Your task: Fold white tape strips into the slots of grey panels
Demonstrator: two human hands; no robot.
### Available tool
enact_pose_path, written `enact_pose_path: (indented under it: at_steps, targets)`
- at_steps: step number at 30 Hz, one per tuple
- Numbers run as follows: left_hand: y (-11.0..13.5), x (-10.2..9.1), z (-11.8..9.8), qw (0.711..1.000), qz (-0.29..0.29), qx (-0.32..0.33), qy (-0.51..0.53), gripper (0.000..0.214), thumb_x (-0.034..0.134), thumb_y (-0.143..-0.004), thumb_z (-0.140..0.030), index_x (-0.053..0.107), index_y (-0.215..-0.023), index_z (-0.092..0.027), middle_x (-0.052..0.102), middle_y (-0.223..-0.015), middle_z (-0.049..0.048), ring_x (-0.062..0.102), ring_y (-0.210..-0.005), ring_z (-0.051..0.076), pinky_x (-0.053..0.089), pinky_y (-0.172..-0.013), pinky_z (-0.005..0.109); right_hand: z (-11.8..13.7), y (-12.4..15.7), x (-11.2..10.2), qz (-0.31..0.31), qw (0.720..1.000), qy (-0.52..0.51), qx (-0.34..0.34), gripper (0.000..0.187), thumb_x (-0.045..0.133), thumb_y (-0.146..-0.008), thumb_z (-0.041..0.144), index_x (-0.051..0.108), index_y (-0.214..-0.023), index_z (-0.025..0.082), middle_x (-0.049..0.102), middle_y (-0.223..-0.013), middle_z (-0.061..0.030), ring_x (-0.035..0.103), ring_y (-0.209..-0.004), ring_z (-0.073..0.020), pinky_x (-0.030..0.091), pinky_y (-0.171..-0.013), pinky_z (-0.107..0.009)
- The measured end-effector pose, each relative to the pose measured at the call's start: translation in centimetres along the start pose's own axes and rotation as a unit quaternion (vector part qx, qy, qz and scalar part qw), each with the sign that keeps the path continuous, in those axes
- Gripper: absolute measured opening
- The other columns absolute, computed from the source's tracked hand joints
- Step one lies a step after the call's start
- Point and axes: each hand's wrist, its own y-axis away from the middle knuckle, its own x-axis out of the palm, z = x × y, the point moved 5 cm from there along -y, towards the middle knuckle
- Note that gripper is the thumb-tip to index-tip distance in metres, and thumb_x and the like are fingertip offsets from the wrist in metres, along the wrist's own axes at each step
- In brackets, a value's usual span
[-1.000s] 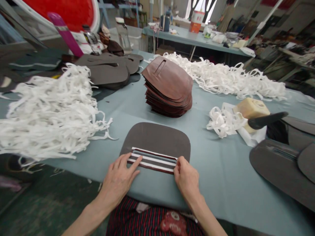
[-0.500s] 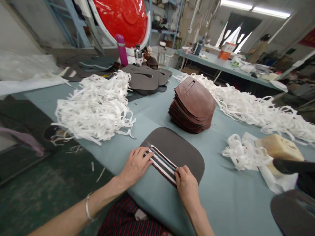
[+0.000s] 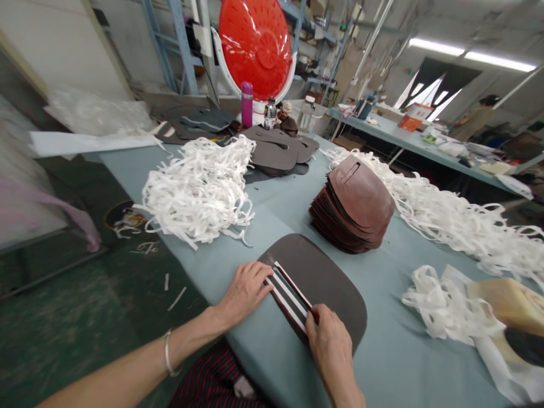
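A dark brown leather piece point(image 3: 323, 277) lies flat at the near edge of the grey-blue table point(image 3: 276, 221). White strips point(image 3: 291, 292) run along its folded front edge. My left hand point(image 3: 245, 290) lies flat on the strips' left end, fingers stretched out. My right hand point(image 3: 330, 344) is closed, fingertips pinching the strips' right end.
A stack of reddish-brown leather pieces point(image 3: 355, 207) stands behind the flat piece. Heaps of white strips point(image 3: 199, 190) lie left, and more white strips point(image 3: 459, 224) lie right. Darker pieces point(image 3: 276, 150), a purple flask point(image 3: 246, 105) and a red basket point(image 3: 257, 45) are at the back. A tan block point(image 3: 508, 300) sits at right.
The view has swung left and up, so the table now runs diagonally. Both hands stay on the strips; my right hand has slid slightly along them.
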Motion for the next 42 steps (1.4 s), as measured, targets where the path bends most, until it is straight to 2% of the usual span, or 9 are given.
enact_pose_path:
  at_steps: [4,9,14,17,20,24,27,37,42]
  targets:
    - [0.0,-0.1,0.0,1.000,0.001,-0.005,0.006,0.024,0.052,-0.089,-0.026,0.053,-0.113,-0.021,0.057,-0.113,0.0052,0.048,-0.107,0.022,0.036,-0.091,0.039,3.0,-1.9,0.9,-0.033,0.997,-0.044,-0.046,0.016,0.048,-0.087,0.012,0.059,-0.078,0.019,0.060,-0.075,-0.0053,0.055,-0.076,-0.0201,0.040,-0.070,-0.029]
    - [-0.2,-0.2,-0.1,1.000,0.013,-0.013,-0.015,0.033,0.051,-0.089,-0.025,0.048,-0.122,-0.023,0.056,-0.111,0.0058,0.048,-0.104,0.022,0.037,-0.088,0.038,7.6,-5.0,1.4,-0.039,0.990,-0.100,-0.091,0.028,0.043,-0.084,0.002,0.062,-0.093,0.020,0.059,-0.090,-0.0066,0.052,-0.085,-0.0202,0.041,-0.072,-0.029]
    - [-0.2,0.0,-0.3,0.998,0.027,-0.001,-0.056,0.029,0.049,-0.090,-0.025,0.053,-0.119,-0.024,0.057,-0.110,0.0058,0.048,-0.102,0.022,0.039,-0.086,0.038,9.4,-4.8,1.6,-0.044,0.987,-0.034,-0.150,0.028,0.043,-0.086,0.004,0.061,-0.102,0.016,0.058,-0.093,-0.0090,0.049,-0.085,-0.0232,0.043,-0.072,-0.035]
    - [-0.1,0.2,-0.6,0.996,0.022,0.019,-0.085,0.028,0.048,-0.091,-0.025,0.053,-0.119,-0.023,0.057,-0.113,0.0070,0.048,-0.106,0.023,0.038,-0.088,0.038,8.0,-2.6,1.4,-0.061,0.982,0.029,-0.178,0.027,0.040,-0.086,0.004,0.061,-0.102,0.011,0.058,-0.092,-0.0117,0.048,-0.083,-0.0245,0.043,-0.069,-0.037]
    - [0.0,0.4,-0.7,0.994,0.024,0.025,-0.101,0.030,0.047,-0.092,-0.025,0.052,-0.121,-0.022,0.057,-0.115,0.0071,0.048,-0.107,0.022,0.038,-0.088,0.038,5.0,0.8,0.6,-0.092,0.975,0.058,-0.195,0.032,0.034,-0.088,0.004,0.059,-0.108,0.009,0.058,-0.095,-0.0141,0.049,-0.084,-0.0253,0.044,-0.068,-0.038]
    - [-0.1,0.5,-0.8,0.993,0.029,0.026,-0.109,0.030,0.047,-0.092,-0.026,0.052,-0.121,-0.022,0.058,-0.116,0.0066,0.049,-0.107,0.022,0.038,-0.089,0.038,0.6,5.6,-0.9,-0.103,0.970,0.039,-0.217,0.034,0.032,-0.091,0.008,0.056,-0.115,0.009,0.058,-0.101,-0.0153,0.050,-0.093,-0.0266,0.045,-0.075,-0.041]
    - [0.0,0.6,-0.8,0.993,0.028,0.031,-0.111,0.030,0.047,-0.092,-0.026,0.054,-0.121,-0.022,0.058,-0.117,0.0076,0.049,-0.108,0.023,0.038,-0.088,0.039,-1.1,7.6,-1.6,-0.080,0.972,0.010,-0.219,0.035,0.033,-0.091,0.009,0.055,-0.119,0.010,0.058,-0.103,-0.0156,0.049,-0.096,-0.0263,0.045,-0.080,-0.043]
    - [0.2,1.4,-0.3,0.994,0.004,0.056,-0.090,0.030,0.046,-0.091,-0.027,0.057,-0.119,-0.024,0.057,-0.123,0.0090,0.048,-0.113,0.026,0.036,-0.091,0.042,-2.1,7.7,-2.2,-0.053,0.987,-0.092,-0.122,0.022,0.039,-0.093,0.013,0.059,-0.102,0.013,0.057,-0.098,-0.0105,0.046,-0.092,-0.0224,0.042,-0.079,-0.038]
    - [0.2,1.7,-0.7,0.990,0.025,0.108,-0.084,0.029,0.042,-0.092,-0.019,0.056,-0.117,-0.023,0.059,-0.123,0.0073,0.043,-0.124,0.024,0.032,-0.096,0.042,-1.3,5.4,-2.0,-0.060,0.987,-0.136,-0.067,0.020,0.040,-0.090,0.008,0.058,-0.094,0.014,0.057,-0.092,-0.0080,0.046,-0.086,-0.0204,0.040,-0.074,-0.034]
